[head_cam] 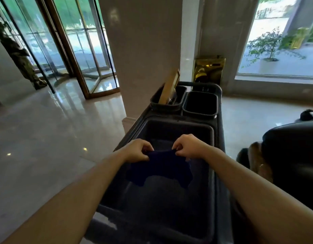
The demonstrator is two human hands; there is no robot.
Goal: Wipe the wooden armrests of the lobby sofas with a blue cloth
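Head view. A dark service cart [220,110] stood beside a pale stone pillar [143,50] on a glossy lobby floor.

- Three containers sat on the cart.
  - Large bin [178,122], nearest the person: deep and dark. Its inside was too shadowed to tell what lay at the bottom.
  - Far left small bin [169,105]: a flat wooden board [169,87] leaned out of it, tilted, with something dark beside it that could not be made out.
  - Far right small bin [199,112]: black inside, contents not discernible.
- The blue cloth [161,168] hung over the large bin's opening, raised above it and draped down toward the person.
  - The left hand [139,150] pinched the upper edge at one end, fingers curled around the fabric.
  - The right hand [187,147] pinched the other end the same way.
  - The hands were level and apart, with the cloth's top edge stretched between them. Both forearms reached in from the bottom of the frame.
- A dark sofa [293,152] stood just right of the cart, well apart from the cloth.
- Behind were a glass revolving door [92,50] at the left, a gold stand [208,69] by the pillar, and a potted plant [270,44] beyond the window.
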